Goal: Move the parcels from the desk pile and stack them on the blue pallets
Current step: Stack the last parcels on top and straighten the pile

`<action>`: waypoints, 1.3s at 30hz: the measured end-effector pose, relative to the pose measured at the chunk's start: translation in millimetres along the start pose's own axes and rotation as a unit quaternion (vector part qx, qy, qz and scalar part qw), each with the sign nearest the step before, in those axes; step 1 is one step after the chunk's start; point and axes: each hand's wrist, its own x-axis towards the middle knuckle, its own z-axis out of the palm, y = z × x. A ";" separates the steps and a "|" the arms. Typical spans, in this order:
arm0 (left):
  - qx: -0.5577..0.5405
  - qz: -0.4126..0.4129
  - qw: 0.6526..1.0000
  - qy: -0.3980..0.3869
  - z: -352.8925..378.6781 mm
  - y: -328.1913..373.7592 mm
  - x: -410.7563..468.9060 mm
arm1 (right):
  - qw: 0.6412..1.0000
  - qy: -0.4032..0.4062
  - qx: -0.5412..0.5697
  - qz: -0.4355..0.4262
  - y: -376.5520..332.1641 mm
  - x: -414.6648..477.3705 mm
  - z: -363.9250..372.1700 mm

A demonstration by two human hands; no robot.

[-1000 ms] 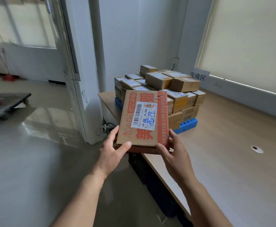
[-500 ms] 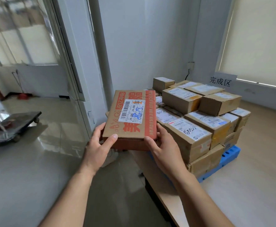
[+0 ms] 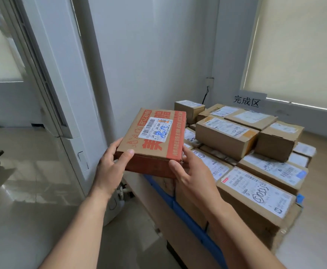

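Flat orange-print parcel (image 3: 154, 144) up in both hands, white label (image 3: 155, 127) facing me. L hand (image 3: 110, 167) clamps the near-left corner, thumb on top, fingers curled round the side. R hand (image 3: 193, 177) grips the near-right corner, thumb on the front edge, fingers along the side. Box is in the air at the left edge of the stacked parcels (image 3: 226, 136); can't tell if it touches them. Stack sits on the blue pallet (image 3: 185, 216), white sign (image 3: 248, 100) behind it.
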 end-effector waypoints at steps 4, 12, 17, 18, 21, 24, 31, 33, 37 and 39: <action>-0.020 0.009 0.998 -0.062 1.0 -11.8 67.4 | 0.997 0.055 -0.041 0.030 -4.2 41.9 19.3; -0.046 -0.029 0.978 -0.199 10.0 -42.6 166.4 | 0.978 0.131 -0.083 0.136 -9.9 96.1 54.5; -0.068 -0.050 0.960 -0.268 24.2 -58.5 202.5 | 0.960 0.175 -0.107 0.192 -8.3 112.4 67.9; -0.074 -0.052 0.956 -0.278 27.9 -61.2 207.3 | 0.956 0.184 -0.112 0.200 -6.8 114.6 69.2; -0.072 -0.052 0.945 -0.313 38.4 -69.1 218.3 | 0.947 0.205 -0.110 0.221 -3.7 119.3 72.8; -0.074 -0.055 0.936 -0.340 46.6 -76.4 228.3 | 0.940 0.221 -0.114 0.233 -0.3 124.4 75.0; -0.075 -0.034 0.933 -0.351 58.8 -79.3 248.4 | 0.929 0.232 -0.155 0.243 6.3 142.9 77.0; -0.073 -0.020 0.932 -0.355 62.1 -77.8 250.9 | 0.926 0.233 -0.163 0.250 8.6 146.1 76.1; -0.062 -0.016 0.928 -0.367 69.9 -79.2 252.6 | 0.919 0.237 -0.178 0.260 12.4 149.4 73.1; -0.064 -0.013 0.930 -0.361 73.3 -79.9 254.7 | 0.918 0.235 -0.182 0.264 13.9 151.8 71.8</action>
